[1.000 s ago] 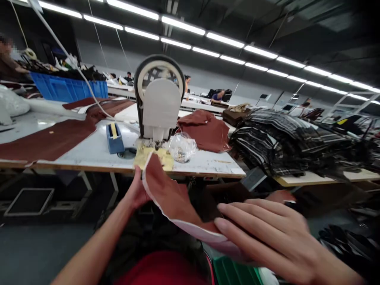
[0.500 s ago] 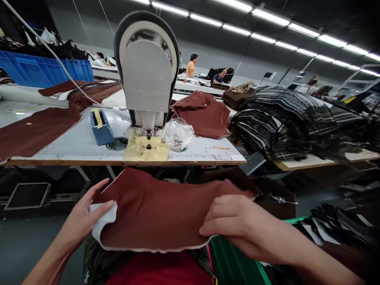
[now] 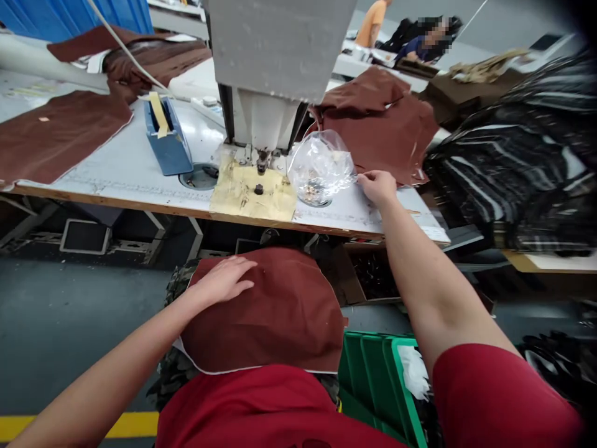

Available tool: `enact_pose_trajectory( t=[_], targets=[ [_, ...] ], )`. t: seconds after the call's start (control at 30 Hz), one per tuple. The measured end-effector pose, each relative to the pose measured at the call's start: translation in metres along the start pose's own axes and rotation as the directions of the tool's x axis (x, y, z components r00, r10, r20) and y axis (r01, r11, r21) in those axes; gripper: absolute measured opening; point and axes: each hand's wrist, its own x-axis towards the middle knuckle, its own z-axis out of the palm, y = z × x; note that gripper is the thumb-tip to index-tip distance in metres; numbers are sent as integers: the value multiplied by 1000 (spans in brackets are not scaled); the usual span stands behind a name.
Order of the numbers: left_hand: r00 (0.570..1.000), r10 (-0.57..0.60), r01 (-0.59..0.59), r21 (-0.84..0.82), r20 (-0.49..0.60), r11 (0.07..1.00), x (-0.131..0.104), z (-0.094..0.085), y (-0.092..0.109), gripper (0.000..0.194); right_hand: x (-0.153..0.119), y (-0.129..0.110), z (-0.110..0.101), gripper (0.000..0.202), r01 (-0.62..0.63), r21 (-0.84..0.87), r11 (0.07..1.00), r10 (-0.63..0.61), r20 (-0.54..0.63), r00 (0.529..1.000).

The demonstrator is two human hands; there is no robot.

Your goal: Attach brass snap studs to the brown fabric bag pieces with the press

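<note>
A reddish-brown fabric piece (image 3: 280, 305) with a pale edge lies spread over my lap. My left hand (image 3: 226, 278) rests flat on its upper left part, fingers stretched out. My right hand (image 3: 380, 186) reaches to the table, its fingers curled together at the right edge of a clear plastic bag (image 3: 321, 165) with small bits in it. Whether the fingertips hold the bag or something else is hidden. Just behind that hand lies a pile of brown fabric pieces (image 3: 382, 130). The machine head (image 3: 280, 50) stands above a yellow-taped plate (image 3: 254, 193), left of the bag.
A blue tape dispenser (image 3: 170, 143) sits left of the plate. More brown fabric (image 3: 60, 137) covers the table's left end. Striped dark fabric (image 3: 508, 168) is heaped at the right. A green crate (image 3: 373, 373) stands beside my lap. Two people are at the back.
My right hand has let go of the brown fabric and reached up to the plastic bag. The fabric now lies on my lap, with my left hand flat on it. The view has tilted down.
</note>
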Motion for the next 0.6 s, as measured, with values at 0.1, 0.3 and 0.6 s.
enact_pose_trajectory(
  t=[0.1,0.3,0.6],
  targets=[
    [996,-27,32,-60,87,998,41,27,-11,48,14,6,22,39,-75,-51,996,73,-35,997],
    [982,-54,71,-86,182,994,69,39,-37,28,18,16,36,53,-76,-73,994,72,-47,996],
    [974,226,-223,264,19,938,2,28,19,29,12,12,27,54,16,-83,996,-21,-65,998]
  ],
)
